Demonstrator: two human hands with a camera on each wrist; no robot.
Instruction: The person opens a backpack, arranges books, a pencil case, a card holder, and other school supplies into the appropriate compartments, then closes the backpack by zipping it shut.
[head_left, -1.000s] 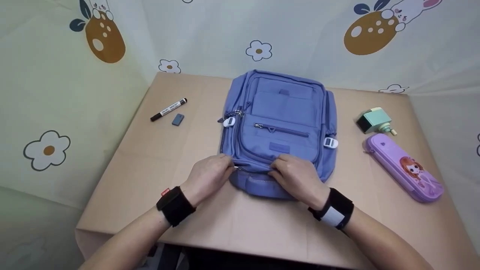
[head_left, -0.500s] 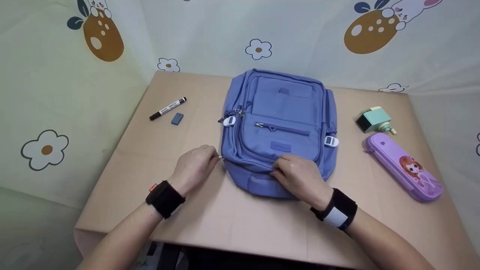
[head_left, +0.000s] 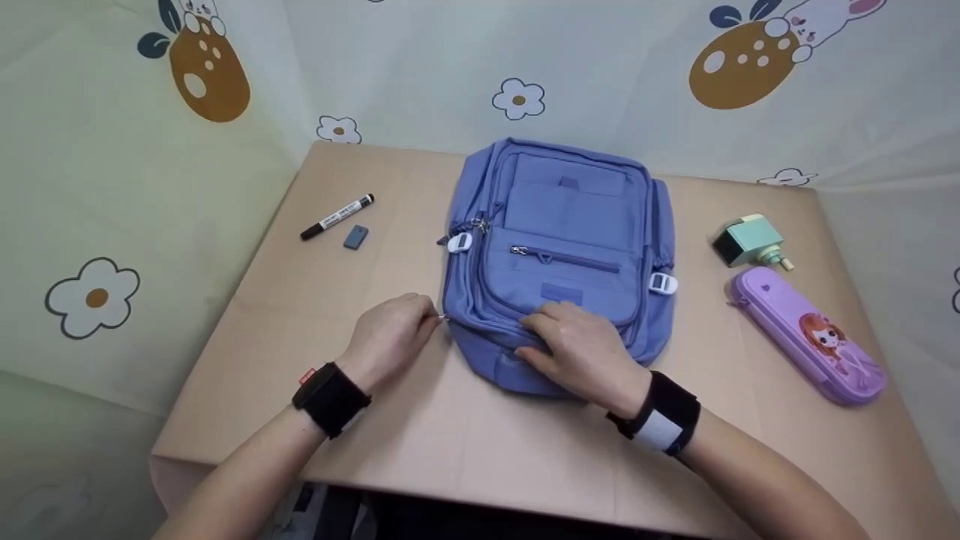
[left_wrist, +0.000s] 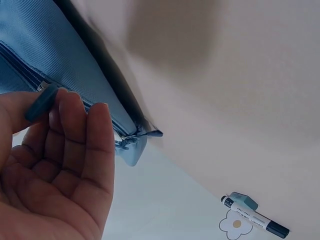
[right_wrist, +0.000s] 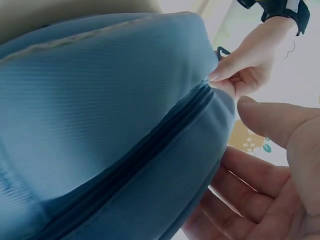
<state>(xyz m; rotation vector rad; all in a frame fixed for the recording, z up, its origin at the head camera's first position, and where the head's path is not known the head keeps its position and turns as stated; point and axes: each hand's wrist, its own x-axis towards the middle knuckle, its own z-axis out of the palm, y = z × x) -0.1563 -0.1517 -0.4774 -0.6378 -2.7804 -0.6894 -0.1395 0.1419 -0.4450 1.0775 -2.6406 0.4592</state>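
A blue backpack [head_left: 570,214] lies front side up, its bottom end toward me. At its lower left corner my left hand [head_left: 391,334] pinches a zipper pull [left_wrist: 41,104] between thumb and fingers; the slider sits on the zipper track in the left wrist view. My right hand [head_left: 581,349] is over the bottom end of the bag, thumb and fingers apart. In the right wrist view its fingers rest along the bag's edge beside the zipper [right_wrist: 135,160], and nothing is gripped between thumb and fingers.
On the left lie a black-and-white marker [head_left: 337,217] and a small dark blue block [head_left: 356,238]. A green crank pencil sharpener [head_left: 752,240] and a purple pencil case [head_left: 806,336] are on the right. Patterned cloth [head_left: 420,75] hangs behind the table [head_left: 525,457].
My left hand has drawn the zipper pull leftward to the bag's corner and stayed there. The right hand has released the pinched fabric, spread its fingers and shifted slightly left.
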